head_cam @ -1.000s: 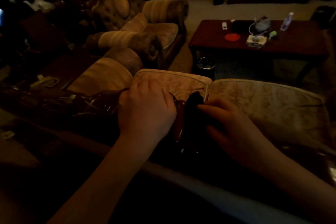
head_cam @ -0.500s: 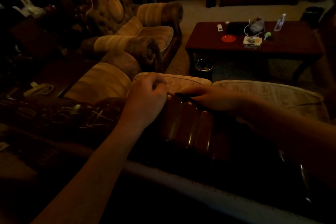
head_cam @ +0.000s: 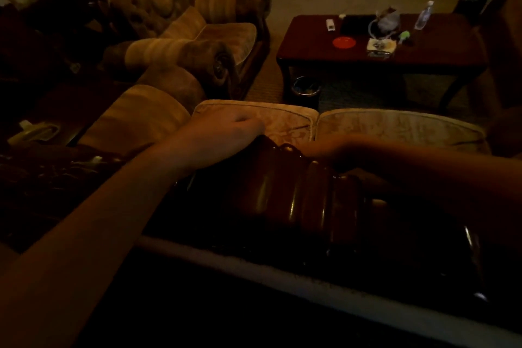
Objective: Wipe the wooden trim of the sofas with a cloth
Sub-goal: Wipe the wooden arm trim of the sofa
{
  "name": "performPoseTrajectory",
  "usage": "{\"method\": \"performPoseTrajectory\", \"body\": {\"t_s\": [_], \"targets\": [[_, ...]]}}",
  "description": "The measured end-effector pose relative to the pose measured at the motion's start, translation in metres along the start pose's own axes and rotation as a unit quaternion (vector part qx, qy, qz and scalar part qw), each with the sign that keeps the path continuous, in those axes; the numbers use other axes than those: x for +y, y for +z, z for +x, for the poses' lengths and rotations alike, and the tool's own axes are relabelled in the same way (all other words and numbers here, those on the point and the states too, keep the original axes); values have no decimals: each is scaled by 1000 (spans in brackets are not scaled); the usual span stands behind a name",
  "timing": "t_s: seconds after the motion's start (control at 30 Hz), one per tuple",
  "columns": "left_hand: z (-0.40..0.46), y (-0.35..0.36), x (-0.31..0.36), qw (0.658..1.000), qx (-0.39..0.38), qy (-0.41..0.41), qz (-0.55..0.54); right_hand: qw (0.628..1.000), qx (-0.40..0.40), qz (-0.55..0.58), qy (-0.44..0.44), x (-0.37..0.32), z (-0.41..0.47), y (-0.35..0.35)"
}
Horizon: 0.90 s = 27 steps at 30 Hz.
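Head camera, dim room. Seen from behind a sofa, its carved wooden trim [head_cam: 296, 195] runs glossy and ribbed along the backrest top, in the middle foreground. The left hand [head_cam: 223, 138] rests at the trim's far left edge, its fingers curled down over the front toward a pale seat cushion [head_cam: 285, 121]. The right hand [head_cam: 341, 150] lies blurred along the trim's far edge; whether its fingers are spread or pinching anything cannot be told, and no cloth can be made out. Beyond stand a striped armchair [head_cam: 197, 37] and a dark wooden counter [head_cam: 324, 56] carrying a red dish [head_cam: 344, 42] and a plastic bottle [head_cam: 423, 15].
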<state>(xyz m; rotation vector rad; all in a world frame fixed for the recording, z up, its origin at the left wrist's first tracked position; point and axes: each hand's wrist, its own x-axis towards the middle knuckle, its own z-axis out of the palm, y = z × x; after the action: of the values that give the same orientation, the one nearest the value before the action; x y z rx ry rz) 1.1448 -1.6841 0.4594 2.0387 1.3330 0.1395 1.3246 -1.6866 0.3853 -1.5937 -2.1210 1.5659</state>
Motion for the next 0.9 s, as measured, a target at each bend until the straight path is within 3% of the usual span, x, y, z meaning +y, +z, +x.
{"method": "performPoseTrajectory", "body": {"t_s": [0.1, 0.17, 0.37, 0.57, 0.67, 0.8, 0.87, 0.9], "targets": [[5, -4, 10, 988, -113, 53, 90, 997, 38, 61, 24, 9, -37, -1], [9, -3, 16, 977, -142, 85, 132, 991, 115, 65, 1, 10, -58, -2], [15, 7, 8, 986, -65, 129, 81, 947, 321, -10, -18, -6, -63, 28], [14, 7, 6, 984, -86, 139, 68, 933, 360, -20, 21, -25, -59, 32], [17, 6, 3, 982, -100, 146, 68, 907, 416, -21, 55, -38, -69, 42], [25, 6, -4, 972, -96, 183, 113, 841, 534, -28, 84, -47, -83, 74], [22, 6, -9, 959, -87, 238, 127, 765, 638, -25, 90, -51, -82, 107], [18, 5, -13, 955, -90, 260, 112, 707, 700, -35, 96, -54, -77, 125]]}}
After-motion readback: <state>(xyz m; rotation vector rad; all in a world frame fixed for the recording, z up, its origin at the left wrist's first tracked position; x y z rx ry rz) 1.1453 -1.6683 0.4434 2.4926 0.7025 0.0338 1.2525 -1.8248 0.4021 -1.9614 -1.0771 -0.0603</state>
